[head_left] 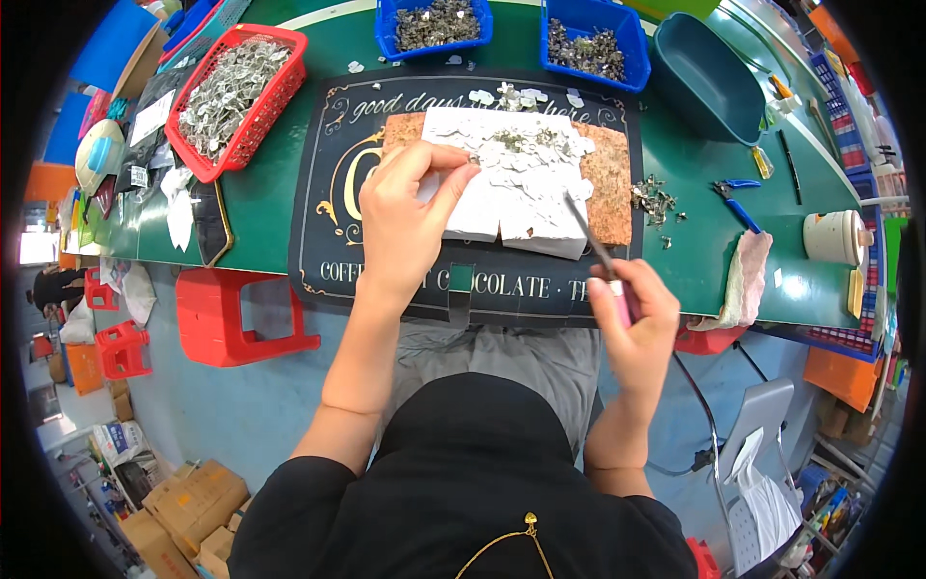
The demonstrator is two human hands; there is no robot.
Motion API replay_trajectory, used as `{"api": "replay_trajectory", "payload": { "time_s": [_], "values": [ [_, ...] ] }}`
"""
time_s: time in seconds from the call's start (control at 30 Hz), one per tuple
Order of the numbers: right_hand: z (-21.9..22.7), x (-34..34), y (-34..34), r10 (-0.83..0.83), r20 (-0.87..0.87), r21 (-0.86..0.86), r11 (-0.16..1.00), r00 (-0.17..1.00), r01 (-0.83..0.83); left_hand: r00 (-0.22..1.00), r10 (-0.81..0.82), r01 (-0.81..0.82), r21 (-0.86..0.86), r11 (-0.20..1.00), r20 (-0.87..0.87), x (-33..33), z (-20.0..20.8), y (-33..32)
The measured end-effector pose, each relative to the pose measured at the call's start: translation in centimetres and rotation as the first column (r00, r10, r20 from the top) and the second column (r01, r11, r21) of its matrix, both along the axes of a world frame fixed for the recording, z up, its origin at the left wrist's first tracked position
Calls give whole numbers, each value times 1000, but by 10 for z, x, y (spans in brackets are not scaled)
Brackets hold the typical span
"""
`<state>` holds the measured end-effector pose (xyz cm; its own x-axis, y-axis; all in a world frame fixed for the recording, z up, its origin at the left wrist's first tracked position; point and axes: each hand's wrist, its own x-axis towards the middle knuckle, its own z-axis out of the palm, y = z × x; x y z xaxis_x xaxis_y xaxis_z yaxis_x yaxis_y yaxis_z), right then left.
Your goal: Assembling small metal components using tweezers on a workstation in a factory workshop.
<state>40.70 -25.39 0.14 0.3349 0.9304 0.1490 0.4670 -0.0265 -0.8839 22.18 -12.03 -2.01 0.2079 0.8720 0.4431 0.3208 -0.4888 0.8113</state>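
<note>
My left hand (pixel 410 198) is closed in a pinch over the left part of a white block (pixel 463 220). A tiny piece seems to be at its fingertips, too small to name. In my right hand (pixel 639 314) is a slim tool (pixel 590 232) with a dark metal shaft and a pinkish handle. Its tip points at the right side of the white block. White scraps and small metal pieces (pixel 545 142) lie over the block's top. Underneath is a brown, rough-surfaced board (pixel 606 183), on a black printed mat (pixel 323 174).
A red basket (pixel 289 92) of small metal parts stands left. Two blue bins, a left one (pixel 386 39) and a right one (pixel 637 72), hold more. At right are a dark green tub (pixel 709 82), loose parts (pixel 654 200), blue-handled pliers (pixel 738 205), a cloth (pixel 745 275) and a white jar (pixel 831 238).
</note>
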Motion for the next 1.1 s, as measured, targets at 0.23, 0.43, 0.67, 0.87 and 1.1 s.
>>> {"api": "replay_trajectory", "payload": {
  "time_s": [0.23, 0.43, 0.67, 0.87, 1.1],
  "values": [
    [-9, -16, 3, 71, 22, 50, 996, 997, -72, 993, 80, -71, 104, 992, -87, -5, 15, -4],
    [-2, -28, 4, 127, -97, 52, 991, 987, -123, 833, -75, 223, -207, 953, 548, -13, 11, -20],
    [-8, -45, 14, 144, -166, 107, 986, 976, -127, 341, 120, 622, -320, 715, 932, 3, 12, -44],
    [-15, -42, 16, 127, -98, 108, 987, 987, -116, 369, 108, 601, -326, 730, 923, 6, 7, -45],
    [-12, -38, 13, 156, -110, 132, 981, 982, -142, 455, 63, 566, -343, 750, 888, 3, 6, -45]
  ]
}}
